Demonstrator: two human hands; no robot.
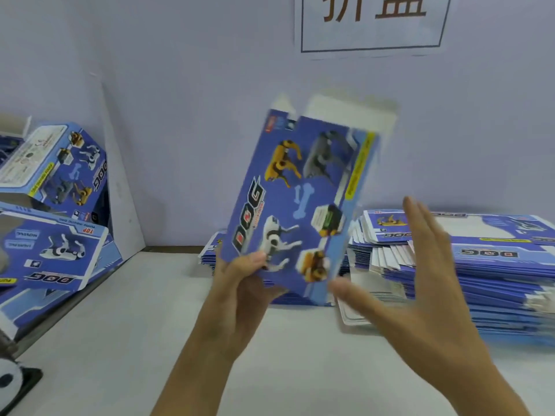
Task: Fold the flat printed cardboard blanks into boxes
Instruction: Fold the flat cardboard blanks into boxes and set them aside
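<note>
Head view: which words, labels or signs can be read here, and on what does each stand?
"DOG": held blank, gripped by the left hand.
"DOG", upside down: top of the flat stack.
"TOP": folded box on the left.
Wall sign: large characters, cut off, unreadable.
Yellow strips and small print: too blurred.

right hand (420, 295) motion-blurred, blank (300, 199) top edge blurred, wall sign (372, 22) cropped

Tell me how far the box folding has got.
Done: a few folded boxes sit at the left. In hand: the left hand grips the bottom edge of one blue printed blank, held upright and not yet squared up; the right hand is open beside it. Left: a thick stack of flat blanks on the table.
</note>
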